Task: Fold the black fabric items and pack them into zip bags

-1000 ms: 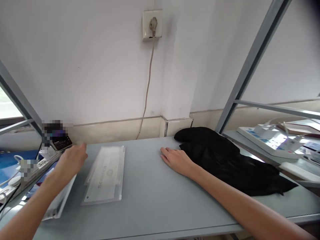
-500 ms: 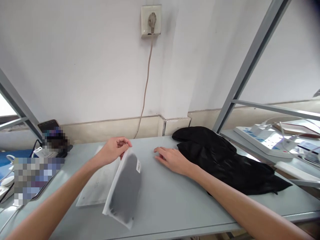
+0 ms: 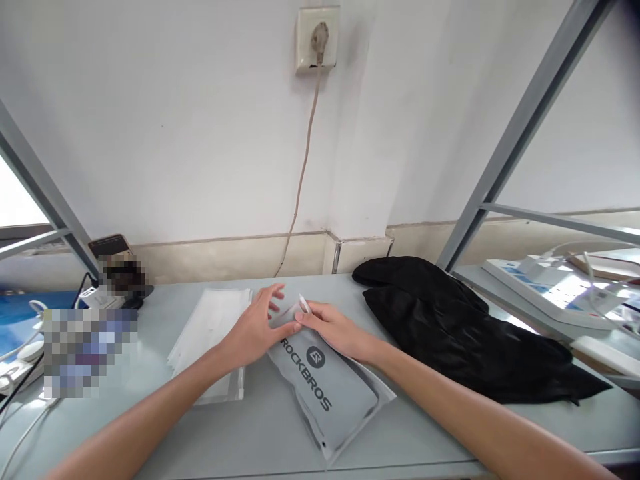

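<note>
A frosted plastic zip bag [image 3: 345,393] printed "ROCKBROS" lies slanted above the table, with a dark folded item showing through it. My right hand [image 3: 335,328] pinches the bag's upper edge between thumb and fingers. Close beside it, my left hand [image 3: 255,330] has its fingers spread and curved, and its thumb tip touches the bag near my right thumb. Under and behind my left forearm lies a stack of flat translucent bags [image 3: 215,313]. To the right of my right hand is a heap of black cloth [image 3: 445,327].
A phone on a stand [image 3: 113,248] is at the left, beside cables and a partly blurred-out area. Grey metal posts [image 3: 530,113] flank the grey table [image 3: 210,437]. A power strip [image 3: 540,293] sits at the right. Behind, a cord [image 3: 306,160] hangs from a wall socket [image 3: 303,40].
The bag has turned from edge-on to show its printed face and moved right. My right hand has come off the table and taken hold of its top edge; my left fingers have spread.
</note>
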Demonstrator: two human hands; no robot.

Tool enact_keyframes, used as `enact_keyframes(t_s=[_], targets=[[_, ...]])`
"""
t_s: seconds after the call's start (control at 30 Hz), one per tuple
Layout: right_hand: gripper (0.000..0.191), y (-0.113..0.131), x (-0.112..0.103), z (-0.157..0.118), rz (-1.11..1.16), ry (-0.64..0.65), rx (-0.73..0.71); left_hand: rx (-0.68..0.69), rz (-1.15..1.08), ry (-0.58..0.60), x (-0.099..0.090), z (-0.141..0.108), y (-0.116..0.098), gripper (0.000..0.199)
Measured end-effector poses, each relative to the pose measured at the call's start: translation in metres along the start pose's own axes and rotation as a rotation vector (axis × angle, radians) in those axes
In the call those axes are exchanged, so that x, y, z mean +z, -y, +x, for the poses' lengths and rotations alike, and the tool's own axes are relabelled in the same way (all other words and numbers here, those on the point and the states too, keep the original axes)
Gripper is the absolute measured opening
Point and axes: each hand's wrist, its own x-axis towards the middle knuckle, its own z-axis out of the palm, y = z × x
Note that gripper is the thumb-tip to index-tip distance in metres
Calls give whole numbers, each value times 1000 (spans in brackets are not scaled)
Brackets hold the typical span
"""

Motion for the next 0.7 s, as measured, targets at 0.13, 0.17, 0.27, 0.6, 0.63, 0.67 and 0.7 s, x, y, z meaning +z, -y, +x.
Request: enact_keyframes(t_s=[0.13,0.17,0.27,0.6,0.63,0.67,0.7], targets=[[42,-13,-6,9,-296,-254,-196,-52,-13,137,-5,1,5,44],[41,-14,-8,10,-303,-263,-187,-39,-30,152,-8,1,5,42],[40,-12,-9,8,-261,-192,-171,-10,-84,236,-14,0,3,41],[44,-20,7,2,-307,-104,-197,47,-227,303,-7,-6,-6,46],[44,-20,7,3,-305,-103,-200,51,-227,307,-6,-6,-6,46],[43,-20,7,3,-304,-103,-203,55,-223,311,-6,-6,-6,46],[42,-19,7,3,-303,-103,-204,59,-217,313,-5,-7,-5,46]])
